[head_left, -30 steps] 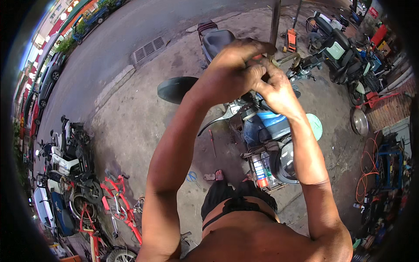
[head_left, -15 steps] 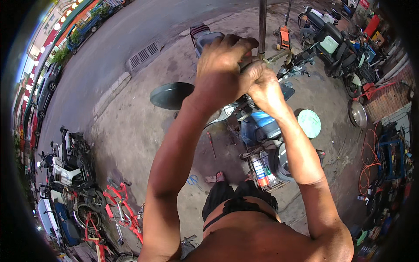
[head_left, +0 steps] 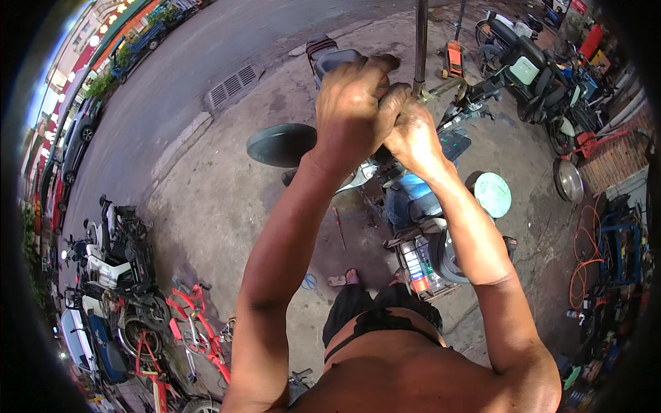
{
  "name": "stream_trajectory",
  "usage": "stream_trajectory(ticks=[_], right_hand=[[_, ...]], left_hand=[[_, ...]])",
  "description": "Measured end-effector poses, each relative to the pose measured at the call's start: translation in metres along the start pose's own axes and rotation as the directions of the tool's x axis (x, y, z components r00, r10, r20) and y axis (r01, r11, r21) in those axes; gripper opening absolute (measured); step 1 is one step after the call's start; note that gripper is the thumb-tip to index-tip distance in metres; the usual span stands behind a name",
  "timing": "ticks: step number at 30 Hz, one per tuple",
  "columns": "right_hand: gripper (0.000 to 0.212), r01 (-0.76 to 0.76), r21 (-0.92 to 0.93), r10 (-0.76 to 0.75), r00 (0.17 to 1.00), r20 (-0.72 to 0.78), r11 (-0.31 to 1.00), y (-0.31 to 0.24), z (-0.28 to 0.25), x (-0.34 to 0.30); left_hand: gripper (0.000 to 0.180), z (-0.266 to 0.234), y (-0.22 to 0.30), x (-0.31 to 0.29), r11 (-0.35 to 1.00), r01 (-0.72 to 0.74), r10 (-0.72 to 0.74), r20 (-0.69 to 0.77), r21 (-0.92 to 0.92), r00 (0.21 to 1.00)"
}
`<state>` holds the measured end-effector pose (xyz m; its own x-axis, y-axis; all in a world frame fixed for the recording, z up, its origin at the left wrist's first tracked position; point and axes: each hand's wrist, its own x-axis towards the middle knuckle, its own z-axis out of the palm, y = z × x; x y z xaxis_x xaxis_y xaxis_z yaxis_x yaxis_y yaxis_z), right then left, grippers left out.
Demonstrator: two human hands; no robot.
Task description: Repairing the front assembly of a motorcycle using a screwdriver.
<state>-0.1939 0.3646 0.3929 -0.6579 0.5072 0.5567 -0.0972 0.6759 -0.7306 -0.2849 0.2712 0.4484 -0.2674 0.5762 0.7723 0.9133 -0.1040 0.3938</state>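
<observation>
Hands (head_left: 349, 102) meet, fingers curled, a small reddish piece (head_left: 383, 86) among them; whether it is gripped, I cannot tell

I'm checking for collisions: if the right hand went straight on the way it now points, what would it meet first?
Most likely the bare, bent left hand, just ahead of the right hand; depth is unclear, so they may be touching.

It is a repair workshop beside a road (head_left: 303, 26), as scooters (head_left: 531, 60), a red bicycle frame (head_left: 212, 349) and a jack (head_left: 454, 60) show.
</observation>
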Motion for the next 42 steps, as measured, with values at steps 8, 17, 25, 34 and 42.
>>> stream_trajectory(ticks=[8,17,25,34,42], right_hand=[[0.033,-0.212,0.102,0.17,0.933,0.317,0.972,-0.016,-0.028,0.002],[0.031,0.057,-0.119,-0.076,0.984,-0.161,0.991,0.006,0.012,0.001],[0.037,-0.069,0.137,0.04,0.979,0.201,0.988,-0.004,-0.022,-0.003],[0.041,-0.044,0.007,0.044,0.982,-0.183,0.999,-0.005,0.016,-0.006],[0.027,-0.049,-0.147,-0.02,0.9,-0.435,0.988,-0.005,0.04,-0.013]], left_hand=[[0.02,-0.014,-0.01,0.008,0.861,0.345,-0.18,0.41,-0.373,0.894],[0.018,0.014,-0.016,0.002,0.979,-0.191,0.183,-0.109,-0.068,0.977],[0.018,0.002,-0.014,0.007,0.819,0.257,-0.093,0.323,-0.513,0.942],[0.036,0.014,-0.02,0.009,0.988,0.063,-0.054,0.062,-0.143,0.997],[0.032,0.018,-0.013,0.006,0.992,0.077,-0.075,0.019,-0.102,0.997]])
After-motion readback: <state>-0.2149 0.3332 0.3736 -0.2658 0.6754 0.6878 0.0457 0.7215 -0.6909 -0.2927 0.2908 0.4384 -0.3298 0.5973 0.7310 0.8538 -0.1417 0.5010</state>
